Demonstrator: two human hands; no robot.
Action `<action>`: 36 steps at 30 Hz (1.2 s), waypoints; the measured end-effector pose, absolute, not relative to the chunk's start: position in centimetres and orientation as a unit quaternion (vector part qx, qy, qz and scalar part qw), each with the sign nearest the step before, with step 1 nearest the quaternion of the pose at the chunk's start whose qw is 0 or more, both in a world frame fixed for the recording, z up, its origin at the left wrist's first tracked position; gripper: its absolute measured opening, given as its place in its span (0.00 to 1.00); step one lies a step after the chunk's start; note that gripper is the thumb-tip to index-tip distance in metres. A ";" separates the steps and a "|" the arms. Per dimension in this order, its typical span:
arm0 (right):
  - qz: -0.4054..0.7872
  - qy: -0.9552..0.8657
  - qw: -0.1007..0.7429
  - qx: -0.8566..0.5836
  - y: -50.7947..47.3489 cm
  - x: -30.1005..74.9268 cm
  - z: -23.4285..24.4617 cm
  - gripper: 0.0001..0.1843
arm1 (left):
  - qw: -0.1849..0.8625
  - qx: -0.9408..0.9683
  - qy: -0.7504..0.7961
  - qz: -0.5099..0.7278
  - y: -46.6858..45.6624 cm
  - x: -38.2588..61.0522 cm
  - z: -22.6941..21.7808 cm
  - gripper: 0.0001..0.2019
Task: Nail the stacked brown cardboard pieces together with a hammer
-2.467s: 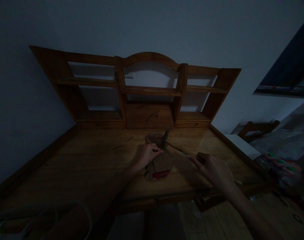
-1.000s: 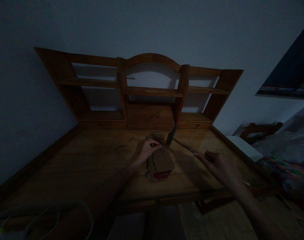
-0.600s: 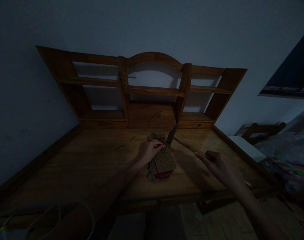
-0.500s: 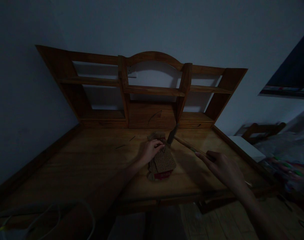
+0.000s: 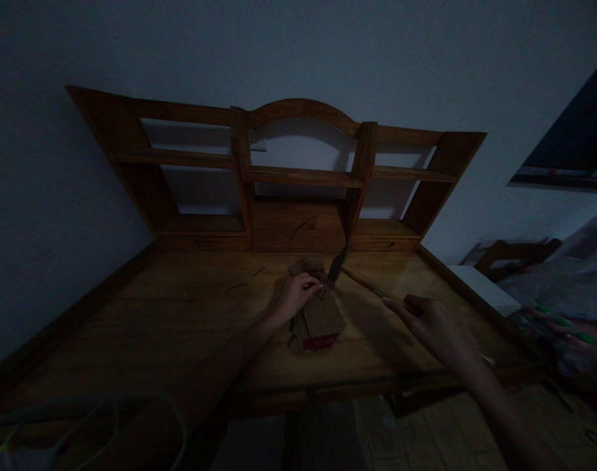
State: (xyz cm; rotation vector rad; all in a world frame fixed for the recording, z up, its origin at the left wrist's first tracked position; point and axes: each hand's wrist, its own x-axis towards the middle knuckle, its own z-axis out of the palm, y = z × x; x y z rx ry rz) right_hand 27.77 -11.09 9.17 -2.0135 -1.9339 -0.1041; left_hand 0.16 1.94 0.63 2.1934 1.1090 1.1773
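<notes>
Hammer point(image 5: 358, 279) out over the middle of the surface point(image 5: 190, 327), head tilted just beside the far right of a speckled block point(image 5: 323, 317); touching or apart, I can't tell in this gloom. Right hand point(image 5: 436, 327) wrapped round the handle, left hand point(image 5: 293, 297) pinched narrow over the block's far half, seemingly on a thin dark piece point(image 5: 321, 294). Delicate work: I'd want that piece steady, fingertips clear of the head, taps short, light and square, block lying flat. Over to the left, two loose strips point(image 5: 237, 286), and at the far side, the wooden shelf point(image 5: 303, 175).
</notes>
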 end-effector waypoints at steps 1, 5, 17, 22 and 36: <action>-0.043 -0.681 0.176 -0.709 -11.1 27.6 9.2 0.28 | 0.202 0.788 0.397 0.425 2.0 0.2 0.5 0.11; -0.053 -0.692 0.170 -0.700 -10.7 26.6 9.4 0.29 | 0.180 0.788 0.408 0.425 1.9 0.1 0.2 0.12; -0.070 -0.714 0.144 -0.682 -9.8 25.9 9.3 0.25 | 0.178 0.797 0.412 0.403 1.4 0.1 1.0 0.10; -0.086 -0.705 0.141 -0.690 -9.8 25.9 9.2 0.26 | 0.184 0.793 0.425 0.395 1.1 0.1 1.4 0.09; -0.066 -0.710 0.135 -0.689 -9.8 25.9 9.1 0.25 | 0.179 0.801 0.407 0.400 1.6 0.0 0.4 0.10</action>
